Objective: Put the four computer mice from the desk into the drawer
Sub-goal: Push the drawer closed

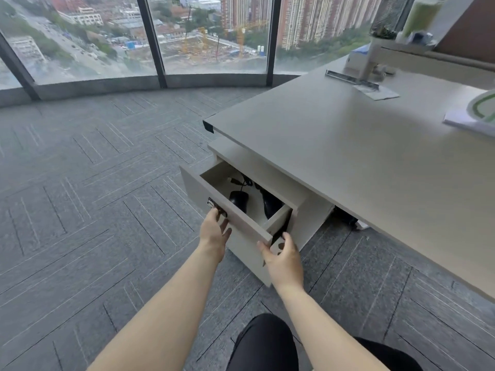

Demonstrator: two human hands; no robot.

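The top drawer (pixel 227 210) of a beige cabinet under the desk (pixel 348 156) stands partly pulled out. Inside lie black corded mice: one mouse (pixel 239 200) near the middle, another mouse (pixel 271 206) to its right, cables tangled behind them. The desk hides the drawer's back part. My left hand (pixel 214 232) rests flat against the drawer front by its metal lock (pixel 210 203), fingers spread. My right hand (pixel 284 257) cups the drawer's near right corner. No mouse is visible on the desk surface.
On the desk's far right are a white and green object (pixel 479 108), a monitor arm base (pixel 372 62) and a mesh pen holder (pixel 388 17). Grey carpet spreads to the left, with floor-to-ceiling windows beyond. My dark-clad knees (pixel 267 344) are at the bottom.
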